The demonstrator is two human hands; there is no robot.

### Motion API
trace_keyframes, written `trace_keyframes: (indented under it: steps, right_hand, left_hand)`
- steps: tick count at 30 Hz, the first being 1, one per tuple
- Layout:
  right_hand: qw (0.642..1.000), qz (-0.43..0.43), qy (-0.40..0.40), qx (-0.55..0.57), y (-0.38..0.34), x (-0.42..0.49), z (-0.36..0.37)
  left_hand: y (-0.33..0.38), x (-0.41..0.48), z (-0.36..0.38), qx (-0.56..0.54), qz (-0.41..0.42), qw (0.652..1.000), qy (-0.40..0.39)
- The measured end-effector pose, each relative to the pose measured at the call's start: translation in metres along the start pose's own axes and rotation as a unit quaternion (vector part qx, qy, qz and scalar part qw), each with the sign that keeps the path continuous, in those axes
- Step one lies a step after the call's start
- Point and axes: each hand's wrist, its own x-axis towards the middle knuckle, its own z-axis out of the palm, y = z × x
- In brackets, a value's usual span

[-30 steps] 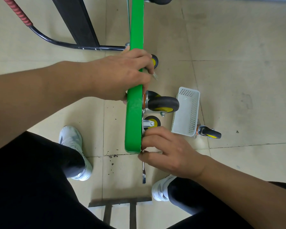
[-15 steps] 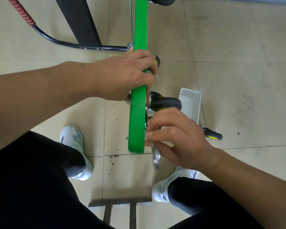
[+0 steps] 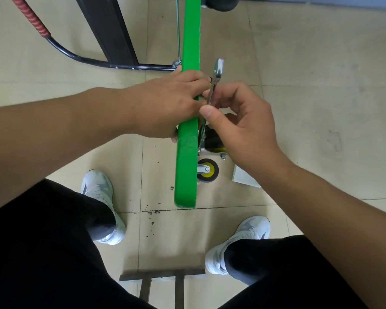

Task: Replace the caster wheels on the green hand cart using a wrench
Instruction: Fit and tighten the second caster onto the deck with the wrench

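The green hand cart [image 3: 186, 166] stands on its edge on the tiled floor, its deck seen edge-on. My left hand [image 3: 165, 105] grips the top edge of the deck. My right hand [image 3: 239, 121] holds a silver wrench [image 3: 214, 81] upright right beside the deck, its head pointing away from me. A black caster with a yellow hub [image 3: 206, 170] sits on the deck's right face near the low end. Another caster [image 3: 214, 141] is mostly hidden behind my right hand. A further wheel [image 3: 223, 2] shows at the top.
The cart's black handle tube with a red grip [image 3: 31, 21] lies at upper left beside a black post [image 3: 107, 30]. A white basket corner [image 3: 243, 177] peeks out under my right wrist. My two white shoes [image 3: 100, 197] flank the cart. Dirt specks dot the floor.
My right hand has risen from the cart's low end to beside my left hand, and the wrench has swung from pointing down to pointing up. The left hand keeps its grip.
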Motion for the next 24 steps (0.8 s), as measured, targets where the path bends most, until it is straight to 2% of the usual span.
trace_keyframes:
  steps: [6,11,15,17,20,24]
  right_hand:
    - [0.999,0.033,-0.019,0.027,-0.003,0.003,-0.005]
    - [0.997,0.004,-0.006,0.075,-0.013,-0.004,-0.020]
    - [0.995,-0.075,-0.032,0.057,-0.016,-0.022,-0.026]
    - [0.989,-0.140,-0.048,-0.005,-0.014,-0.033,-0.030]
    - [0.946,-0.281,-0.083,-0.138,-0.008,-0.045,-0.039]
    - [0.911,-0.358,-0.128,-0.160,0.008,-0.068,-0.035]
  left_hand:
    - [0.002,-0.003,-0.002,-0.010,-0.003,1.000,0.015]
    - [0.003,-0.003,-0.006,-0.028,-0.004,1.000,0.000]
    - [0.003,-0.002,-0.007,-0.040,-0.004,0.999,-0.011]
    - [0.003,-0.003,-0.007,-0.053,-0.001,0.999,-0.007]
    - [0.004,-0.003,-0.008,-0.055,0.002,0.998,-0.005]
    - [0.006,-0.003,-0.011,-0.055,-0.002,0.998,-0.012]
